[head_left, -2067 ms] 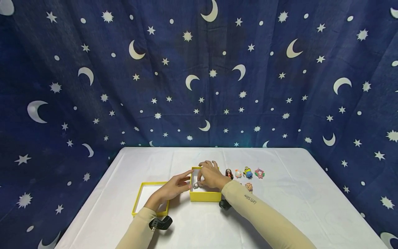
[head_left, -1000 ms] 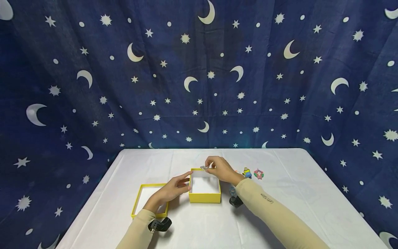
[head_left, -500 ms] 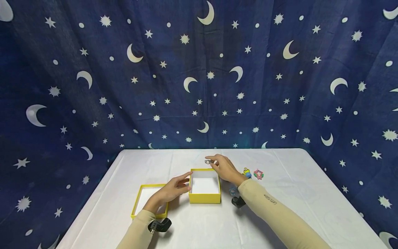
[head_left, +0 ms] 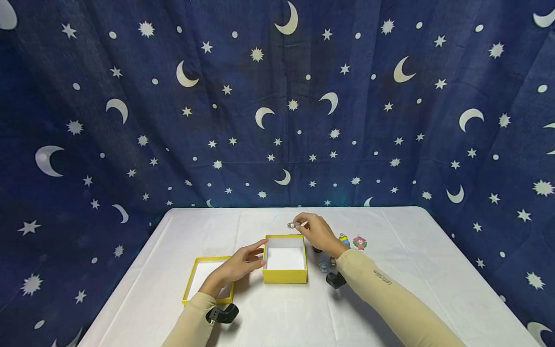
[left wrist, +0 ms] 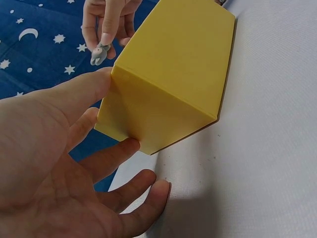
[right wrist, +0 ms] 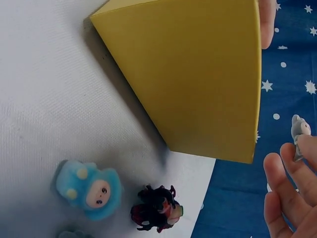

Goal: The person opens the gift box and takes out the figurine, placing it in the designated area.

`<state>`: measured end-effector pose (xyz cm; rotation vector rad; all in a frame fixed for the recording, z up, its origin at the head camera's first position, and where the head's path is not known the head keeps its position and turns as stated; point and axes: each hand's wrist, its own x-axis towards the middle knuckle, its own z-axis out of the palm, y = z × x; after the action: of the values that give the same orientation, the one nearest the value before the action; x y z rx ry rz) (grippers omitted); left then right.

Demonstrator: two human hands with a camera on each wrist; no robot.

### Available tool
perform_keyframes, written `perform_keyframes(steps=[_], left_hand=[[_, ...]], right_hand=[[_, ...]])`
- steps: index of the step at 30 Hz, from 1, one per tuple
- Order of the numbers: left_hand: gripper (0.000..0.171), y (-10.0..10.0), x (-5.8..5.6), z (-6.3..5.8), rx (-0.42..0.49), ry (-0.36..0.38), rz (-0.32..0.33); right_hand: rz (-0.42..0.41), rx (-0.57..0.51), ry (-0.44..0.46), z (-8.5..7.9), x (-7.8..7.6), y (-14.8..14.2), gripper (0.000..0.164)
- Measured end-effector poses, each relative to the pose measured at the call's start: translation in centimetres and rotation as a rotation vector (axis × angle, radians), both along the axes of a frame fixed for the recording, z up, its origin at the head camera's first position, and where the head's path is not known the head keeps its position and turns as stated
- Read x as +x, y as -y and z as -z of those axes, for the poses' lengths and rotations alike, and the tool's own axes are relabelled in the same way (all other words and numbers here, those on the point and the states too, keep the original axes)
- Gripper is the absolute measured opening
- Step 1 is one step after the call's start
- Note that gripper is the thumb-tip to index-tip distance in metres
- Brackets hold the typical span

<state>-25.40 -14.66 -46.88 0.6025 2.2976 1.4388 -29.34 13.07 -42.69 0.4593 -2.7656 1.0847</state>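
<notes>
My right hand (head_left: 318, 234) pinches a small grey figurine (head_left: 293, 225) between thumb and fingers, above the table just behind an open yellow box (head_left: 284, 276). In the right wrist view the grey figurine (right wrist: 300, 126) has a pale face and an upright ear. My left hand (head_left: 240, 264) rests its fingers against the box's left side, near the top edge. From the left wrist view, the thumb and fingers touch the yellow box (left wrist: 168, 64) without curling round it. The white inside of the box shows no figurine.
A yellow-rimmed lid (head_left: 192, 280) lies left of the box, partly under my left hand. Right of the box are a light-blue figurine (right wrist: 91, 191), a dark red-and-black one (right wrist: 157, 208), a yellow-and-blue one (head_left: 344, 239) and a pink one (head_left: 359, 242).
My right hand has lifted the grey figurine out of the box and carried it over the back edge, then slightly right. My left hand has stayed at the box.
</notes>
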Motion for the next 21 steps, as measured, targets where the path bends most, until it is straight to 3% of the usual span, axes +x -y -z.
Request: perform_keyframes(steps=[10,21], left_hand=[[0.064,0.0,0.1,-0.1,0.012,0.007,-0.003],[0.064,0.1,-0.1,0.1,0.007,-0.008,0.011]], right_hand=[[0.033,-0.065,-0.048,-0.2,0.1,-1.0,0.006],[0.033,-0.259,-0.006,0.0,0.3,-2.7,0.009]])
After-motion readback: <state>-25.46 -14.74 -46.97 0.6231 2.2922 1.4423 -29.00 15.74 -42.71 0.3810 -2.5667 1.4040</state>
